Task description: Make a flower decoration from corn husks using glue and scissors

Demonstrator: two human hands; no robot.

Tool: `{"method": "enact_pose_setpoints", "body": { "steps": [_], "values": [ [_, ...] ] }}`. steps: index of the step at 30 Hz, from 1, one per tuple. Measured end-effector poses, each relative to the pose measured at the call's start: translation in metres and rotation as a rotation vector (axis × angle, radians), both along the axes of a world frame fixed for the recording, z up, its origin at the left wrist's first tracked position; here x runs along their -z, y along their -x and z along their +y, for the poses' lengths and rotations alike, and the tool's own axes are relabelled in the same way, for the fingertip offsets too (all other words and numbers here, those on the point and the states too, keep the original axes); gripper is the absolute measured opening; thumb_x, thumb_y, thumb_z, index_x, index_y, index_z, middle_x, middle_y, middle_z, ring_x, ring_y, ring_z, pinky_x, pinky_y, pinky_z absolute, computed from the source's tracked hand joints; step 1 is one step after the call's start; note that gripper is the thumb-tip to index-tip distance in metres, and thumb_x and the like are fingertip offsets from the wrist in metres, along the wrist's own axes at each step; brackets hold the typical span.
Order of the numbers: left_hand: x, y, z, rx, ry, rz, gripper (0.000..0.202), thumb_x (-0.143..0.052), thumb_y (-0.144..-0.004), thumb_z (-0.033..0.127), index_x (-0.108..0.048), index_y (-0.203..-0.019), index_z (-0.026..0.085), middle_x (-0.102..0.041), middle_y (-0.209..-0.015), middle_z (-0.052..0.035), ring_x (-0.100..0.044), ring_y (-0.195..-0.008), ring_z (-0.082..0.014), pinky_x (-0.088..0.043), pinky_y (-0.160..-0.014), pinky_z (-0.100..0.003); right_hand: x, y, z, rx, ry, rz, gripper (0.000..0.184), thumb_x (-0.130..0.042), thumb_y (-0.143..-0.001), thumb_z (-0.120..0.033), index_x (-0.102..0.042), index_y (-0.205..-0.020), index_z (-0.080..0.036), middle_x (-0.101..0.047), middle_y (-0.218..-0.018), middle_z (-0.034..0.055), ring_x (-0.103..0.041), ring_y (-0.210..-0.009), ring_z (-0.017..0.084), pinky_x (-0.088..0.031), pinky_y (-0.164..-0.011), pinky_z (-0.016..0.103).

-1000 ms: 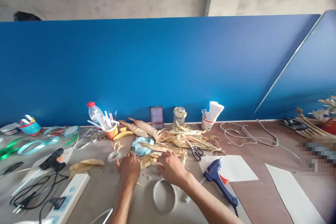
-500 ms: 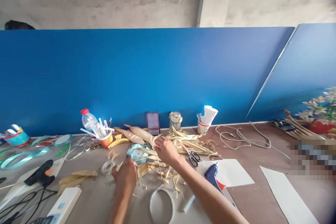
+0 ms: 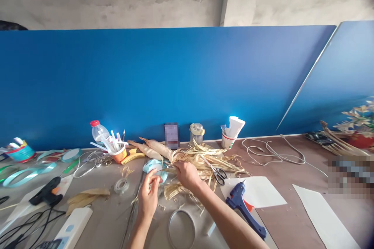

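My right hand (image 3: 188, 176) is closed, its fingertips pinching a dry corn husk strip (image 3: 169, 170) at the left edge of the pile of dry corn husks (image 3: 214, 153). To its left, my left hand (image 3: 148, 196) is raised with curled fingers, thumb and forefinger together at the strip's other end. Behind the hands lie pale, tapered husk bundles (image 3: 157, 148) with pointed tips to the left. A light blue ribbon roll (image 3: 150, 165) sits just beyond my left fingers. Scissors (image 3: 219, 176) rest against the pile's right side. Loose husk scraps (image 3: 173, 190) lie below my right hand.
A blue glue gun (image 3: 242, 206) lies on white paper (image 3: 269, 192) at the right. Nearer me are a metal ring (image 3: 169, 227) and a power strip (image 3: 74, 227). A black glue gun (image 3: 46, 192), clear tape roll (image 3: 121, 185) and orange cup (image 3: 119, 156) stand leftward. A blue partition (image 3: 187, 78) closes the back.
My left hand has turned and risen slightly to the right, its fingers now pointing up. My right hand has come down a little from the husk bundles. The view has shifted slightly.
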State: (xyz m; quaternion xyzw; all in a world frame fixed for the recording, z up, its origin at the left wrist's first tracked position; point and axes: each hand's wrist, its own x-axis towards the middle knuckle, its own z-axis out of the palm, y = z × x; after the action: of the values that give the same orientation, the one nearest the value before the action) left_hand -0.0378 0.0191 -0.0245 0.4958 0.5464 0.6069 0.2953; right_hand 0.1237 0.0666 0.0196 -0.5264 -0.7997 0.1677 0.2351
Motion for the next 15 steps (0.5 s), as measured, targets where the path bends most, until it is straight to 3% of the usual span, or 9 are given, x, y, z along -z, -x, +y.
{"method": "enact_pose_setpoints", "body": {
  "steps": [2, 4, 9, 12, 15],
  "values": [
    [-0.006, -0.001, 0.0, -0.002, 0.019, -0.082, 0.041, -0.061, -0.069, 0.052, -0.062, -0.092, 0.018, -0.066, -0.069, -0.005, -0.062, -0.069, -0.0209, -0.048, -0.068, -0.032, -0.002, 0.001, 0.004, 0.059, -0.054, 0.077, 0.038, -0.043, -0.08, -0.012, -0.054, -0.116, -0.018, -0.058, -0.112, 0.0106, -0.059, -0.09, 0.018, -0.043, -0.076, 0.025],
    [-0.011, -0.001, 0.001, 0.011, 0.035, -0.128, 0.039, -0.064, -0.065, 0.053, -0.063, -0.082, 0.018, -0.066, -0.066, -0.0046, -0.061, -0.066, -0.02, -0.048, -0.067, -0.031, -0.005, 0.004, 0.002, 0.05, -0.09, 0.222, 0.046, -0.046, -0.077, -0.01, -0.05, -0.122, -0.017, -0.054, -0.118, 0.0114, -0.058, -0.093, 0.017, -0.044, -0.078, 0.024],
    [-0.013, -0.003, -0.001, 0.07, 0.023, -0.239, 0.034, -0.064, -0.069, 0.047, -0.065, -0.083, 0.016, -0.068, -0.074, -0.0062, -0.06, -0.068, -0.0191, -0.047, -0.067, -0.03, -0.01, 0.016, -0.017, -0.141, 0.046, 0.415, 0.026, -0.051, -0.076, -0.015, -0.065, -0.098, -0.017, -0.064, -0.091, 0.0051, -0.059, -0.081, 0.016, -0.044, -0.072, 0.022],
    [-0.011, -0.004, 0.0, 0.05, 0.01, -0.36, 0.031, -0.065, -0.068, 0.044, -0.066, -0.082, 0.016, -0.067, -0.096, -0.0105, -0.062, -0.086, -0.0235, -0.047, -0.079, -0.035, -0.006, 0.022, -0.029, -0.175, 0.127, 0.408, 0.03, -0.057, -0.071, -0.015, -0.064, -0.1, -0.019, -0.066, -0.091, 0.0032, -0.059, -0.076, 0.014, -0.043, -0.068, 0.021],
    [-0.009, -0.005, 0.001, 0.051, 0.004, -0.455, 0.026, -0.067, -0.068, 0.042, -0.065, -0.077, 0.017, -0.065, -0.108, -0.0103, -0.056, -0.107, -0.0268, -0.041, -0.091, -0.039, -0.002, 0.026, -0.035, -0.166, 0.265, 0.381, 0.027, -0.056, -0.07, -0.014, -0.066, -0.094, -0.017, -0.067, -0.077, 0.0013, -0.058, -0.066, 0.013, -0.041, -0.061, 0.02]
  ]
}}
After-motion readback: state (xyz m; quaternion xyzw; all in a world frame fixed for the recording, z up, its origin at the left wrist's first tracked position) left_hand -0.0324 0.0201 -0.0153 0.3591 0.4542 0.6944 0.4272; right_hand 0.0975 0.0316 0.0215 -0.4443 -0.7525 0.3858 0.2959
